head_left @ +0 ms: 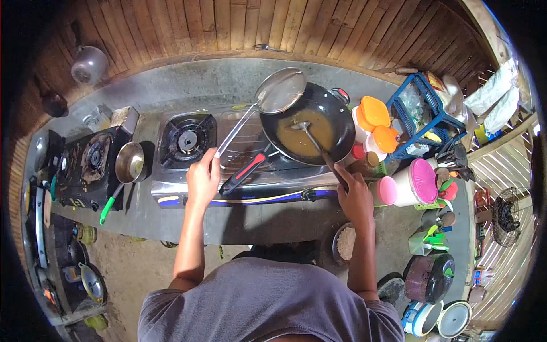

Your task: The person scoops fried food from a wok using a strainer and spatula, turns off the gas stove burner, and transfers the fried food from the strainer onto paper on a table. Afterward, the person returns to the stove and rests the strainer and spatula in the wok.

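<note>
My left hand [203, 178] is closed round the thin metal handle of a round mesh strainer [281, 90], which is held over the back left rim of a black wok [345, 126]. In the wok lies brownish oil [310, 135]. A spatula [316, 142] dips its metal head into the oil, and my right hand [354, 196] is wrapped round its dark handle. The wok sits on the right side of a two-burner gas stove [259, 188], its red and black handle pointing front left.
The left burner [188, 140] is bare. Further left, a small pan [130, 162] with a green handle rests beside a black stove [94, 157]. Orange-lidded jars [373, 112], a blue rack [419, 105] and a pink-lidded tub [423, 181] stand right of the wok. A bowl [343, 244] lies near my right forearm.
</note>
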Action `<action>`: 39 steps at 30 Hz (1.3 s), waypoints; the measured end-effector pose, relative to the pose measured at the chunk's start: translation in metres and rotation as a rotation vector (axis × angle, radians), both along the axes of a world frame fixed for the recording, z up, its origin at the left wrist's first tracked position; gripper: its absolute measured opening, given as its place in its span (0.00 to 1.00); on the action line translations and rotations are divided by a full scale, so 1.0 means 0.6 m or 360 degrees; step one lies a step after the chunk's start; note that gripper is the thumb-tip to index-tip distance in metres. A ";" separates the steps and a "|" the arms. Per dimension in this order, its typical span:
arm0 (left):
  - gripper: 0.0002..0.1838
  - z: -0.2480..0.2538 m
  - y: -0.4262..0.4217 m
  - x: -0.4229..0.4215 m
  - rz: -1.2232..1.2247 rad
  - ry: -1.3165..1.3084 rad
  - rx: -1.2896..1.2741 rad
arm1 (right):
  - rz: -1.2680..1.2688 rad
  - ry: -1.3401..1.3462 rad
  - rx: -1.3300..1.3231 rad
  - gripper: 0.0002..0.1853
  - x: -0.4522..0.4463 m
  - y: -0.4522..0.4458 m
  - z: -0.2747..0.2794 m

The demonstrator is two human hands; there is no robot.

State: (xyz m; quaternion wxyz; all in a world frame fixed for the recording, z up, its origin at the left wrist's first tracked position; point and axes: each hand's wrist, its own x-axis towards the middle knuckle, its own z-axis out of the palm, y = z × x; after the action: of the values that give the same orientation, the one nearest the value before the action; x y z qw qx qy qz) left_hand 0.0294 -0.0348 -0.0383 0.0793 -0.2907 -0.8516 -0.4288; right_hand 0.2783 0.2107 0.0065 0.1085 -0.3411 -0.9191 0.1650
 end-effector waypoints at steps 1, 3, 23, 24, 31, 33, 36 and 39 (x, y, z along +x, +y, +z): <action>0.10 0.002 0.003 0.003 0.0020 -0.0022 -0.0009 | 0.0021 -0.0022 0.0018 0.27 0.012 0.000 0.006; 0.10 0.010 0.007 0.012 0.0063 -0.0072 -0.0027 | 0.0060 -0.0025 0.0015 0.27 0.038 -0.003 0.023; 0.11 0.045 0.037 0.095 0.0209 -0.0010 -0.0186 | 0.0022 -0.0216 0.0080 0.27 0.162 0.031 0.066; 0.13 0.041 0.034 0.094 0.0197 0.0013 -0.0191 | 0.0067 -0.0171 0.0126 0.26 0.157 0.035 0.052; 0.11 0.035 0.020 0.087 0.0194 -0.0048 -0.0176 | 0.0182 0.0133 0.0164 0.27 0.092 0.057 -0.005; 0.11 0.036 0.017 0.080 0.0176 -0.0041 -0.0186 | 0.0174 0.0206 0.0172 0.27 0.067 0.064 -0.025; 0.11 0.036 0.014 0.060 0.0135 -0.0059 -0.0236 | 0.0062 0.0163 0.0202 0.26 0.024 0.074 -0.036; 0.12 0.026 0.008 0.039 0.0109 -0.0032 -0.0221 | 0.0010 0.0193 0.0244 0.25 -0.011 0.080 -0.046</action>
State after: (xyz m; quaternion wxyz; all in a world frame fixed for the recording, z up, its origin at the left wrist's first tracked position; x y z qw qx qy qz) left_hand 0.0528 -0.0300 -0.0225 0.0651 -0.2621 -0.8895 -0.3685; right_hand 0.2720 0.2588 -0.0213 0.1893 -0.3183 -0.9218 0.1149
